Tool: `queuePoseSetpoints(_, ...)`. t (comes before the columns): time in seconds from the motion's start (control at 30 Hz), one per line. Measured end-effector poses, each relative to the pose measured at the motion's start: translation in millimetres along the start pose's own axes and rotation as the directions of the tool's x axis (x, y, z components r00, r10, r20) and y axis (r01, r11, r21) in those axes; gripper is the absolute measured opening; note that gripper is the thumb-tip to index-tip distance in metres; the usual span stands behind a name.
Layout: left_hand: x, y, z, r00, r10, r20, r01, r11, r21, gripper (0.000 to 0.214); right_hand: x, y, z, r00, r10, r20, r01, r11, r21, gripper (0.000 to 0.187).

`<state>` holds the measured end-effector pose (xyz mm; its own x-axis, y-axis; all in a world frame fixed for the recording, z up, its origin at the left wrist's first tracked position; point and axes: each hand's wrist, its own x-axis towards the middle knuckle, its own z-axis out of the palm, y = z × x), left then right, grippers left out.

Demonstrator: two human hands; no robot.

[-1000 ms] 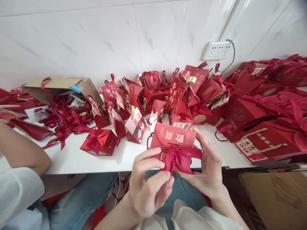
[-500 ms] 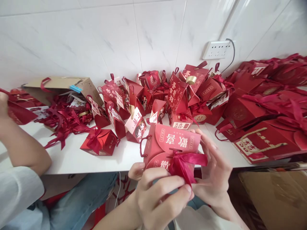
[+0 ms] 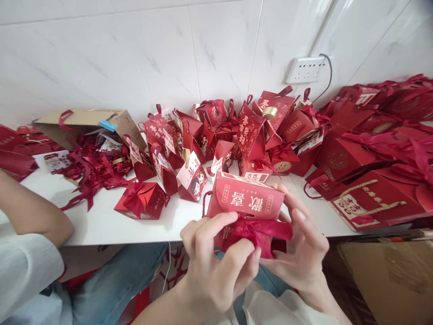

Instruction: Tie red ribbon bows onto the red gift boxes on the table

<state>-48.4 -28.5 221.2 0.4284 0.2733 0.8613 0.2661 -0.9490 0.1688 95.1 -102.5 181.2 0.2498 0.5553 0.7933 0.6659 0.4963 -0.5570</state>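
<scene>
I hold a small red gift box [image 3: 248, 198] with white characters on its flap, just off the white table's front edge. A dark red ribbon [image 3: 257, 230] crosses its front. My left hand [image 3: 216, 266] is closed, its fingers pinching the ribbon from the left. My right hand [image 3: 301, 248] grips the box's right side and the ribbon's right end, fingers curled around them.
A heap of red gift boxes [image 3: 237, 131] covers the white table [image 3: 101, 223] up to the tiled wall. Larger red bags [image 3: 372, 158] lie at the right. Loose ribbons [image 3: 91, 167] and a brown bag [image 3: 84, 119] lie at the left. Another person's arm [image 3: 30, 212] rests at the far left.
The box has tipped so its flap faces up more. My left fingers have closed over the ribbon. The other person's hand with a red piece has left view.
</scene>
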Motion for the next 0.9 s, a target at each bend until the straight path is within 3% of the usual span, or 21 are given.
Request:
queuePoseSetpoints(0.1, 0.4, -0.4, -0.6, 0.998, -0.013, 0.067, 0.01, 0.999, 0.047, 0.004, 1.2, 0.2, 0.4, 1.0, -0.015, -0.004, 0.015, 0.999, -0.034, 0.096)
queuePoseSetpoints(0.9, -2.4, -1.7, 3.9, 0.993, -0.017, 0.121, 0.013, 0.999, 0.036, 0.008, 1.2, 2.9, 0.8, 0.999, -0.049, 0.002, 0.049, 0.999, -0.021, 0.096)
